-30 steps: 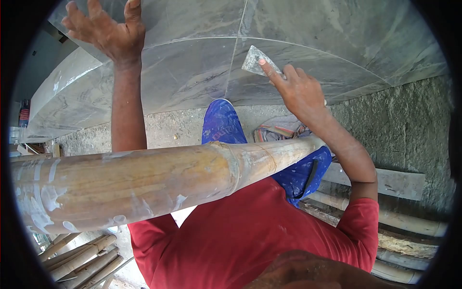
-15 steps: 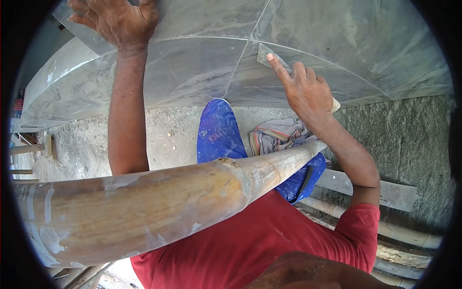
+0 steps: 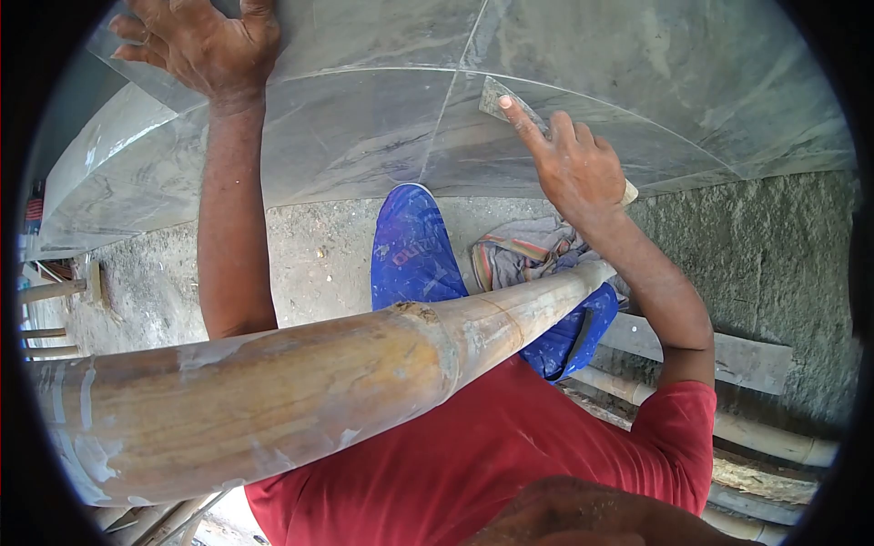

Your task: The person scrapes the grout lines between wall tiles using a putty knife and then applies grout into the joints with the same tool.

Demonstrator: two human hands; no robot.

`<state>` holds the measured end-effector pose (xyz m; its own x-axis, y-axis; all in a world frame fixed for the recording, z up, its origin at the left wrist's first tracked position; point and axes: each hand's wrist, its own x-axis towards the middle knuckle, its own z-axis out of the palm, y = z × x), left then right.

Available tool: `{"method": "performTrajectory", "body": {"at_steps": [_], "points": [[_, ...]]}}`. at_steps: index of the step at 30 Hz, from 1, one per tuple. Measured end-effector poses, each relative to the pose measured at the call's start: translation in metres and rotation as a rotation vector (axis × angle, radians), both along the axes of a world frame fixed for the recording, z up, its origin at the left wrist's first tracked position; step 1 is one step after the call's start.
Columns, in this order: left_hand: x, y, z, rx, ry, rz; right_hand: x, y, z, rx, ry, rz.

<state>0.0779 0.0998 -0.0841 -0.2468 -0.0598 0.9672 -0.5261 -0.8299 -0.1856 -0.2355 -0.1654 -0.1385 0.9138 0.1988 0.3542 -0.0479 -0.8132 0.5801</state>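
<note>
My right hand [image 3: 575, 168] is wrapped around a putty knife [image 3: 492, 95], its index finger stretched along the blade. The blade lies against a grey marbled tile [image 3: 364, 123], just right of where the pale joint lines [image 3: 462, 69] cross. A bit of the light handle shows beyond the palm; the rest is hidden by the hand. At the upper left, my left hand [image 3: 211, 45] rests on the tiled surface with its fingers spread and holds nothing. The top of that hand runs out of the frame.
A thick bamboo pole [image 3: 300, 400] crosses in front of my body, below both forearms. A crumpled striped cloth [image 3: 523, 250] lies near my knee in blue trousers [image 3: 414, 246]. Rough concrete wall [image 3: 746, 273] and more bamboo poles [image 3: 765, 439] are at the right.
The whole view has shifted slightly, with tiles and both hands appearing a little further left. The blade sits slightly further right of the joint crossing. Both hands keep their poses.
</note>
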Motion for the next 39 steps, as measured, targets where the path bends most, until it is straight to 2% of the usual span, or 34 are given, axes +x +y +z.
{"method": "performTrajectory", "body": {"at_steps": [3,6,9,11,18,21,24,27,35,37,39], "points": [[0.010,-0.004,-0.001,-0.001,-0.072,0.041,0.006,0.006,-0.003,0.005,-0.014,-0.001],[-0.010,-0.007,0.001,-0.012,0.029,0.023,-0.001,0.001,0.001,0.003,-0.022,0.016],[0.002,-0.001,-0.001,-0.011,-0.004,-0.021,0.004,-0.002,0.002,0.010,-0.019,0.027],[0.020,0.005,-0.002,0.020,-0.097,0.065,0.000,-0.004,0.000,0.025,-0.029,0.016],[0.012,0.000,-0.002,-0.013,-0.089,0.054,0.004,-0.002,-0.002,0.031,-0.012,0.021],[0.011,0.000,-0.002,-0.013,-0.011,0.041,0.004,-0.002,-0.002,0.049,-0.027,0.032],[0.017,0.009,-0.003,0.029,-0.091,0.110,0.002,-0.005,-0.002,0.037,-0.020,0.024],[0.011,-0.002,-0.002,-0.014,-0.057,0.036,0.006,-0.003,-0.005,0.032,-0.043,0.017],[0.020,0.004,0.000,0.027,-0.136,0.043,0.004,-0.004,-0.003,0.041,-0.022,-0.006],[0.018,0.002,-0.001,0.016,-0.114,0.029,0.014,0.004,-0.004,0.048,-0.062,0.095],[0.016,0.003,-0.002,0.016,-0.091,0.046,0.007,-0.002,-0.003,0.052,-0.052,0.076]]}}
